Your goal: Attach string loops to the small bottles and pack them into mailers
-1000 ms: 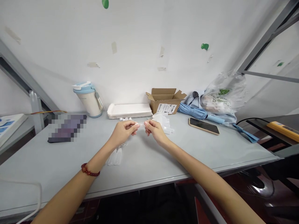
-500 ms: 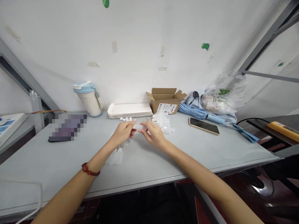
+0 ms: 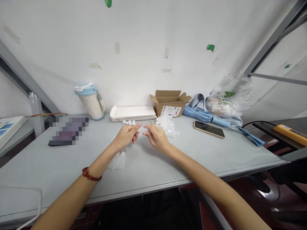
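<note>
My left hand (image 3: 127, 134) is closed, thumb on top, around one end of a small translucent white plastic tube (image 3: 141, 130). Facing it, my right hand (image 3: 155, 135) has its thumb and fingers curled about the tube's other end; the tube is small and partly hidden. Just behind the hands lies a cluster of small white caps (image 3: 129, 122). Several translucent tubes (image 3: 169, 127) are heaped beyond my right hand. More clear tubes with white strings (image 3: 118, 160) lie in a row below my left wrist.
A white stack of envelopes or pouches (image 3: 133, 113) and an open cardboard box (image 3: 171, 108) stand by the wall. A blue-lidded cup (image 3: 91, 102) and a pixelated dark device (image 3: 69, 131) are left. A phone (image 3: 209, 129), blue umbrella (image 3: 199, 114) and plastic bag (image 3: 230, 99) are right.
My hands have moved very slightly apart, with the left thumb a little higher on the tube. The view has shifted slightly; the things on the table stay put.
</note>
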Tool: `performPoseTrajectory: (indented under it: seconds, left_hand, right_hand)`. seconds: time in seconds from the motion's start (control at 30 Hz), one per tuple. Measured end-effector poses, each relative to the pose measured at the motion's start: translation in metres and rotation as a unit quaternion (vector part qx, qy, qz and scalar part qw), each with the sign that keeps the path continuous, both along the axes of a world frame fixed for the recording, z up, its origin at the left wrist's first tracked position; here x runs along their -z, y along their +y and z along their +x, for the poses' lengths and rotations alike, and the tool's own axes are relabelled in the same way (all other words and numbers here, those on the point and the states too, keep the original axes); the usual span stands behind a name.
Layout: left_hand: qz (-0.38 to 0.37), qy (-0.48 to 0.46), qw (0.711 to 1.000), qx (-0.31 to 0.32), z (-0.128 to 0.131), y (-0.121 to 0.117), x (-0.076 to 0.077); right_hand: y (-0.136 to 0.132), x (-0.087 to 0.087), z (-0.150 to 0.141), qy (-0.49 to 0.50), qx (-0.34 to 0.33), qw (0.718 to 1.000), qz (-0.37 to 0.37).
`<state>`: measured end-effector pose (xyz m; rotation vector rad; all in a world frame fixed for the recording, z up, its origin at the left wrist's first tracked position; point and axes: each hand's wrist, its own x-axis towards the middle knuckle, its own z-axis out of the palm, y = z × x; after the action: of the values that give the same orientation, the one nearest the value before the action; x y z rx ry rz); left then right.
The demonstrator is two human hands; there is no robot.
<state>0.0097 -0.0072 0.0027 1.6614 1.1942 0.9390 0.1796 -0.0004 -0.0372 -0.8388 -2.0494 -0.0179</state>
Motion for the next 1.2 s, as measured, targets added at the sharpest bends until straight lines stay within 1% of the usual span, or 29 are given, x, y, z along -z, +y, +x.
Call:
performPoseTrajectory:
  seconds: [0.07,0.17,0.3,0.37,0.4,0.5,0.57,0.6,0.67,0.73,0.83,0.9,0.93,1.0,1.07,1.13,1.2]
  left_hand:
    - [0.001,0.002,1.000,-0.007,0.001,-0.001,-0.001]
    - [0.001,0.005,1.000,-0.018,0.002,-0.003,-0.003]
    - [0.006,0.017,1.000,-0.025,0.003,-0.005,-0.002]
    - [0.011,0.025,0.999,-0.028,0.003,-0.005,0.000]
    - [0.015,0.030,0.999,-0.029,0.004,-0.005,0.001]
    - [0.044,0.059,0.997,-0.036,0.005,-0.005,0.003]
    - [0.074,0.091,0.992,-0.037,0.005,-0.005,0.004]
    - [0.089,0.106,0.990,-0.037,0.005,-0.006,0.004]
    - [0.113,0.132,0.984,-0.035,0.005,-0.006,0.004]
    - [0.133,0.154,0.978,-0.036,0.005,-0.005,0.005]
    - [0.153,0.175,0.972,-0.034,0.005,-0.004,0.005]
    - [0.160,0.179,0.970,-0.032,0.005,-0.004,0.005]
    - [0.161,0.178,0.970,-0.030,0.005,-0.004,0.005]
    - [0.157,0.171,0.972,-0.026,0.004,-0.003,0.005]
    - [0.144,0.155,0.977,-0.018,0.003,-0.002,0.005]
    - [0.130,0.136,0.982,-0.010,0.001,-0.001,0.006]
    - [0.116,0.115,0.986,-0.008,-0.003,0.003,0.007]
  right_hand:
    - [-0.001,-0.001,0.000,0.018,-0.012,0.999,-0.041]
    - [-0.004,-0.004,0.000,0.072,-0.038,0.988,-0.135]
    - [-0.007,-0.008,-0.003,0.158,-0.068,0.948,-0.267]
    - [-0.006,-0.008,-0.005,0.204,-0.079,0.918,-0.331]
    - [-0.006,-0.008,-0.005,0.231,-0.088,0.897,-0.367]
    - [-0.005,-0.009,-0.008,0.309,-0.131,0.812,-0.477]
    - [-0.005,-0.011,-0.008,0.343,-0.157,0.761,-0.528]
    - [-0.005,-0.012,-0.008,0.352,-0.166,0.740,-0.548]
    - [-0.005,-0.014,-0.007,0.361,-0.180,0.707,-0.581]
    - [-0.004,-0.013,-0.005,0.361,-0.191,0.679,-0.610]
    - [-0.002,-0.011,-0.003,0.356,-0.199,0.655,-0.636]
    - [-0.002,-0.010,-0.002,0.358,-0.199,0.653,-0.638]
    - [-0.002,-0.010,-0.002,0.357,-0.198,0.657,-0.635]
    - [-0.003,-0.012,-0.004,0.357,-0.185,0.676,-0.617]
    - [-0.005,-0.014,-0.005,0.357,-0.163,0.716,-0.578]
    - [-0.005,-0.016,-0.006,0.344,-0.137,0.774,-0.514]
    - [-0.003,-0.017,-0.004,0.308,-0.104,0.835,-0.444]
